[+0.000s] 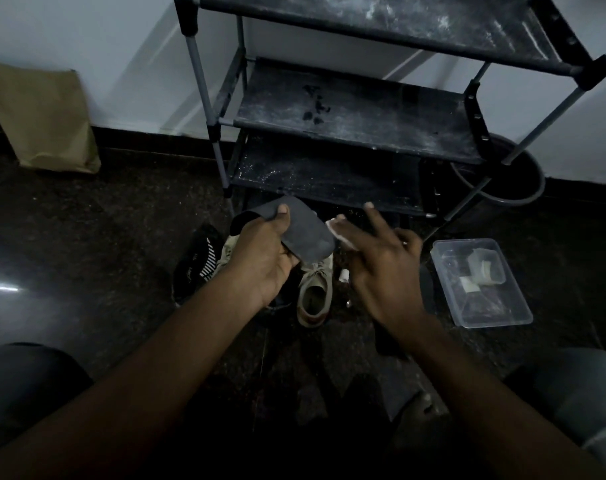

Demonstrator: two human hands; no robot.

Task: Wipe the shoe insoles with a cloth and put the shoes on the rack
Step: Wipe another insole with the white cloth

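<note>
Above the floor (104, 254), just before the rack's (346, 112) lowest shelf, the left hand (263, 261) holds a dark insole (305, 233). Its grip is closed, thumb on top and fingers beneath, likely to steady the flat face upward for wiping. The insole's long axis runs from far left to near right, its rounded end pointing at the right hand (384, 268). That hand's grip pinches a small white cloth (339, 232) touching that end, with the other fingers spread loosely. A beige shoe (313, 296) lies on the floor below.
</note>
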